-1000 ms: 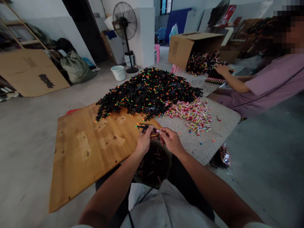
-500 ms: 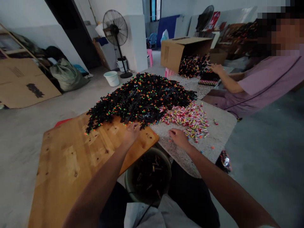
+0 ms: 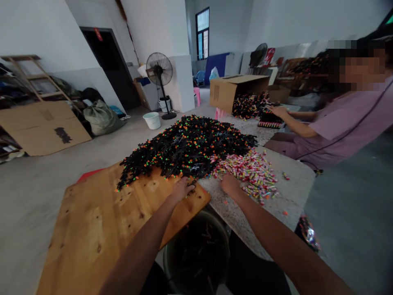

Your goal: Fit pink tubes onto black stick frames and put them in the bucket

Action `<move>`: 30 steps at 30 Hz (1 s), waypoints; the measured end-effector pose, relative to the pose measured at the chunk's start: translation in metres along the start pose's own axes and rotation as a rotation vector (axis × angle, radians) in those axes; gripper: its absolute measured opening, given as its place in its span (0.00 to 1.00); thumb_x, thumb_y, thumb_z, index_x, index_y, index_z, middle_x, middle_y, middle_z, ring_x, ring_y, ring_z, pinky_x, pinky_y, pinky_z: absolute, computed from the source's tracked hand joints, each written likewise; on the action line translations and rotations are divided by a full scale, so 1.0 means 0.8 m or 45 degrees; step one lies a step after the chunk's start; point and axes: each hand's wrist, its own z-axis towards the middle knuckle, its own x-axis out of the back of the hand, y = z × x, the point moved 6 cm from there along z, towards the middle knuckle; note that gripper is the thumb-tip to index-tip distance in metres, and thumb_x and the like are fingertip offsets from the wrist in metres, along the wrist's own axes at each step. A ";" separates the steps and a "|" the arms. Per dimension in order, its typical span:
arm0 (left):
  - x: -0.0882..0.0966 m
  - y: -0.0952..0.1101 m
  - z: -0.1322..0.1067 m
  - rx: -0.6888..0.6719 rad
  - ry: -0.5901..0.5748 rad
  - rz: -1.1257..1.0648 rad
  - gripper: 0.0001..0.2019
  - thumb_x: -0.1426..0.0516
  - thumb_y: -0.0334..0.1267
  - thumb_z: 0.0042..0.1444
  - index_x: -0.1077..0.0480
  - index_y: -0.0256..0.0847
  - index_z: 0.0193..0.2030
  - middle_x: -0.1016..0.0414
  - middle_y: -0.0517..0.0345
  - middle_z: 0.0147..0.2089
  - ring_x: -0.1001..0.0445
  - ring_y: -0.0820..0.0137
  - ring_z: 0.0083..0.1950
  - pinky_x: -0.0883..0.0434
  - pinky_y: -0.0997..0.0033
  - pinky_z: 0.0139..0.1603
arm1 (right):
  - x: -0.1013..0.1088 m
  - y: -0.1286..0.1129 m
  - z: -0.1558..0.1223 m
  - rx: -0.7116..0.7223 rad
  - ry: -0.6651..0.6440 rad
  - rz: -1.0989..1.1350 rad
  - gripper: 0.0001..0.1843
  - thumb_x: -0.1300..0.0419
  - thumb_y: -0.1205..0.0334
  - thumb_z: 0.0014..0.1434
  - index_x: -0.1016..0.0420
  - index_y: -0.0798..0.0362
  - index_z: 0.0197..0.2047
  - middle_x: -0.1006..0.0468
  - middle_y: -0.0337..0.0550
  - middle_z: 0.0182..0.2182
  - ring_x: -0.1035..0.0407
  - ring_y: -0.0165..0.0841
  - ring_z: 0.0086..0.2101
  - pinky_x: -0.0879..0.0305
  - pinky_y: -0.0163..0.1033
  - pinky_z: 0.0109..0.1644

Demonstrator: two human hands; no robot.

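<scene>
My left hand [image 3: 181,189] is over the wooden board near its right corner, with its fingers closed on a small black toy gun [image 3: 192,185]. Right in front of it rises a big heap of black toy guns [image 3: 187,143] with orange and green tips. My right hand [image 3: 230,185] is at the near left edge of a pile of small pink-and-yellow wrapped tubes [image 3: 254,172]. Its fingers are curled and pressed together; what they hold, if anything, is hidden behind the hand.
The wooden board [image 3: 89,221] meets a speckled stone tabletop [image 3: 245,221]. Below their joint, between my legs, stands a bucket [image 3: 167,262] of dark pieces. A co-worker [image 3: 346,119] sits at the right by a tipped cardboard box [image 3: 222,96]. A fan [image 3: 159,69] and white bucket [image 3: 152,121] stand behind.
The view has tilted up. My left hand has shifted slightly right, and a black toy gun now shows in it. My right hand has moved in closer to the tubes.
</scene>
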 end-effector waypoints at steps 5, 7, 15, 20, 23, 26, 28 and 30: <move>0.006 0.004 -0.045 0.050 -0.037 -0.389 0.11 0.41 0.45 0.64 0.25 0.39 0.44 0.20 0.54 0.39 0.21 0.67 0.37 0.24 0.68 0.38 | -0.006 0.007 -0.049 0.076 -0.067 0.260 0.07 0.42 0.62 0.62 0.25 0.53 0.36 0.18 0.46 0.31 0.21 0.38 0.33 0.27 0.37 0.35; 0.006 0.013 -0.069 0.074 -0.047 -0.715 0.13 0.41 0.47 0.62 0.29 0.39 0.43 0.21 0.55 0.38 0.21 0.68 0.34 0.24 0.70 0.33 | -0.012 -0.001 -0.077 0.123 -0.131 0.549 0.07 0.44 0.57 0.63 0.29 0.50 0.37 0.25 0.36 0.22 0.28 0.34 0.22 0.31 0.35 0.26; 0.013 0.094 -0.148 -0.084 -0.374 -1.067 0.17 0.40 0.43 0.58 0.34 0.40 0.52 0.24 0.62 0.33 0.27 0.75 0.25 0.30 0.75 0.27 | 0.010 -0.082 -0.159 0.343 -0.398 1.514 0.14 0.33 0.49 0.57 0.29 0.49 0.38 0.30 0.30 0.19 0.37 0.28 0.18 0.37 0.34 0.22; 0.029 0.115 -0.162 -0.123 -0.293 -0.959 0.18 0.42 0.52 0.64 0.32 0.39 0.50 0.29 0.65 0.30 0.32 0.77 0.23 0.33 0.77 0.24 | 0.021 -0.090 -0.170 0.379 -0.423 1.546 0.16 0.31 0.48 0.57 0.26 0.50 0.39 0.24 0.34 0.23 0.34 0.29 0.19 0.37 0.35 0.23; 0.031 0.118 -0.165 -0.158 -0.276 -0.919 0.21 0.42 0.57 0.65 0.30 0.38 0.50 0.32 0.65 0.28 0.34 0.78 0.24 0.34 0.78 0.24 | 0.027 -0.090 -0.177 0.441 -0.424 1.498 0.14 0.32 0.50 0.58 0.25 0.50 0.39 0.24 0.34 0.23 0.34 0.29 0.19 0.37 0.35 0.25; 0.032 0.119 -0.168 -0.189 -0.269 -0.878 0.23 0.43 0.58 0.65 0.29 0.38 0.52 0.33 0.66 0.28 0.35 0.77 0.23 0.35 0.78 0.25 | 0.037 -0.091 -0.183 0.492 -0.396 1.401 0.13 0.33 0.51 0.59 0.26 0.51 0.39 0.24 0.33 0.23 0.34 0.28 0.20 0.38 0.35 0.25; 0.033 0.119 -0.171 -0.197 -0.277 -0.836 0.24 0.43 0.57 0.66 0.28 0.38 0.54 0.33 0.65 0.28 0.35 0.77 0.23 0.36 0.78 0.25 | 0.043 -0.092 -0.186 0.506 -0.386 1.346 0.12 0.34 0.51 0.60 0.26 0.51 0.39 0.25 0.33 0.23 0.34 0.28 0.20 0.38 0.34 0.25; 0.034 0.120 -0.173 -0.199 -0.293 -0.786 0.23 0.44 0.56 0.67 0.27 0.38 0.55 0.32 0.64 0.28 0.35 0.77 0.24 0.37 0.77 0.25 | 0.048 -0.093 -0.189 0.513 -0.396 1.302 0.12 0.34 0.52 0.60 0.26 0.50 0.39 0.25 0.33 0.23 0.34 0.28 0.20 0.38 0.34 0.26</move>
